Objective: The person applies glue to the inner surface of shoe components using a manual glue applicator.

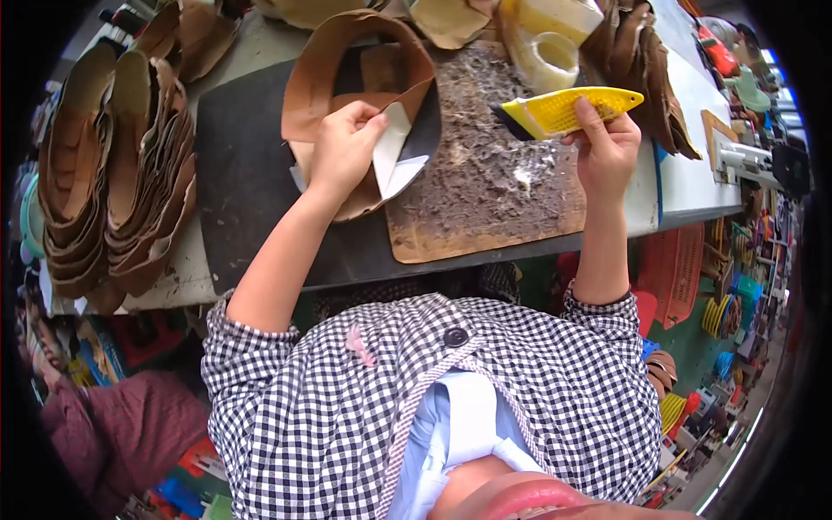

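Observation:
In my right hand (607, 147) is a yellow brush (572, 111) with a dark tip, gripped by its flat, perforated handle; the tip points left, above a stained brown board (485, 186). A brown leather shoe upper (316, 74) lies in an open loop on a black mat (247, 165). My left hand (345, 143) is closed over its near part, thumb and fingers pinched at a white lining piece (393, 143) that stands up from the upper. The exact edge between the fingertips is hidden.
Stacked brown shoe uppers (143, 191) fill the table's left side. At the back right stands a glue-smeared, pale yellow container (550, 56) beside more bunched brown leather pieces (637, 69). A red plastic crate (672, 273) sits below the table's right edge.

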`<action>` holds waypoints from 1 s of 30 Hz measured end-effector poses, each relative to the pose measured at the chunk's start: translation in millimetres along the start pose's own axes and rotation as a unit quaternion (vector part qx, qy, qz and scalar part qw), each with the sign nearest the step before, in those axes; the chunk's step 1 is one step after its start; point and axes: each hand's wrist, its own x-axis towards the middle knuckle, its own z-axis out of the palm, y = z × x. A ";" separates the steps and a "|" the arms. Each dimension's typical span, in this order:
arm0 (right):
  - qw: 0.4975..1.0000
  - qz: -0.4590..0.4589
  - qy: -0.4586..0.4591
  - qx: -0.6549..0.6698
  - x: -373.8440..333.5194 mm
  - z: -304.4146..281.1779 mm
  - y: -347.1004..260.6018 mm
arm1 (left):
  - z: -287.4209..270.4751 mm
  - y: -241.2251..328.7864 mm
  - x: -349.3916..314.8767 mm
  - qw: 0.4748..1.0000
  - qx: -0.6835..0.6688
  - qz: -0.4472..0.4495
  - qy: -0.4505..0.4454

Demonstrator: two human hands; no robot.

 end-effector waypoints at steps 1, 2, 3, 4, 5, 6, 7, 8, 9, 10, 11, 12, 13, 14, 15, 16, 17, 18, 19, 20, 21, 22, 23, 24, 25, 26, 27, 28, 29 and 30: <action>1.000 -0.012 -0.008 0.023 -1.3 11.4 -0.5 | 0.1 0.7 3.4 1.000 -0.015 -0.012 -0.009; 1.000 -0.017 -0.012 0.016 -2.8 24.7 -1.0 | -1.0 -1.0 5.5 0.999 -0.028 -0.022 -0.016; 1.000 -0.023 -0.013 0.006 -4.3 35.6 -1.4 | 0.2 -2.2 6.9 0.998 -0.044 -0.032 -0.028; 0.999 -0.045 -0.020 -0.010 -4.6 45.2 3.5 | 0.4 -1.9 6.8 0.997 -0.060 -0.041 -0.032; 0.999 -0.041 -0.025 -0.022 -7.1 54.4 6.5 | -0.3 -1.4 6.3 0.997 -0.060 -0.040 -0.029; 0.998 -0.036 -0.035 -0.031 -9.5 64.8 13.2 | -2.5 -4.0 5.2 0.997 -0.055 -0.047 -0.025; 0.998 -0.041 -0.033 -0.042 -12.3 71.9 18.0 | -1.6 -3.1 4.7 0.997 -0.051 -0.050 -0.030; 0.994 -0.051 -0.045 -0.086 -16.4 77.3 24.4 | -0.6 -1.8 4.3 0.997 -0.053 -0.049 -0.031; 0.988 -0.060 -0.056 -0.129 -21.1 82.1 33.6 | -0.2 -0.4 3.9 0.997 -0.055 -0.050 -0.028; 0.984 -0.094 -0.045 -0.146 -22.9 87.5 47.3 | 0.2 0.2 3.5 0.997 -0.057 -0.050 -0.026; 0.984 -0.094 -0.042 -0.149 -20.4 85.6 50.1 | 0.9 -0.3 3.1 0.997 -0.058 -0.049 -0.030; 0.969 -0.136 -0.012 -0.205 -17.6 86.4 51.5 | -0.5 -2.3 1.7 0.998 -0.051 -0.026 -0.032; 0.949 -0.178 0.018 -0.261 -16.3 87.4 52.0 | -1.6 -2.9 -0.2 0.998 -0.045 -0.003 -0.035; 0.945 -0.184 0.014 -0.270 -16.2 89.0 51.1 | -1.9 -1.7 -2.7 0.999 -0.002 0.037 -0.028; 0.935 -0.218 -0.009 -0.280 -16.7 90.1 48.2 | -1.5 2.5 -4.6 0.996 0.041 0.078 -0.021; 0.923 -0.252 -0.032 -0.290 -18.7 90.8 45.4 | -0.9 6.4 -8.3 0.991 0.072 0.114 -0.017; 0.925 -0.240 -0.050 -0.292 -20.5 89.0 46.6 | -1.6 5.7 -8.2 0.991 0.072 0.115 -0.018; 0.924 -0.239 -0.050 -0.293 -21.2 87.7 46.6 | -1.2 4.6 -9.1 0.987 0.069 0.141 -0.017; 0.929 -0.226 -0.049 -0.290 -21.6 86.8 46.7 | -0.9 3.9 -9.3 0.984 0.067 0.167 -0.016; 0.933 -0.213 -0.048 -0.287 -22.1 86.3 46.7 | -1.2 4.8 -9.0 0.984 0.066 0.167 -0.017; 0.933 -0.212 -0.047 -0.287 -23.3 86.6 46.4 | -2.4 6.9 -8.4 0.986 0.074 0.147 -0.021; 0.937 -0.205 -0.067 -0.274 -24.6 86.9 45.9 | -3.3 7.9 -8.1 0.988 0.082 0.127 -0.026; 0.941 -0.198 -0.086 -0.261 -25.9 87.3 45.6 | -2.9 4.8 -7.4 0.988 0.083 0.126 -0.027; 0.942 -0.204 -0.110 -0.242 -26.6 85.3 47.6 | -2.2 1.1 -5.8 0.991 0.053 0.118 -0.030; 0.952 -0.180 -0.109 -0.224 -26.1 83.4 49.0 | -2.3 -0.7 -4.8 0.993 0.023 0.109 -0.032; 0.960 -0.155 -0.109 -0.205 -24.7 81.0 50.6 | -3.3 -1.0 -4.5 0.993 0.025 0.109 -0.032; 0.963 -0.143 -0.080 -0.214 -20.9 75.7 52.8 | -3.9 2.6 -4.8 0.994 0.024 0.093 -0.045; 0.968 -0.105 -0.049 -0.223 -17.9 72.8 58.7 | -4.3 4.9 -5.1 0.995 0.023 0.076 -0.059; 0.968 -0.123 -0.068 -0.206 -20.5 72.6 59.3 | -4.0 3.9 -5.2 0.995 0.025 0.077 -0.061; 0.968 -0.143 -0.088 -0.188 -21.2 75.2 57.7 | -3.6 0.6 -4.2 0.995 0.021 0.083 -0.052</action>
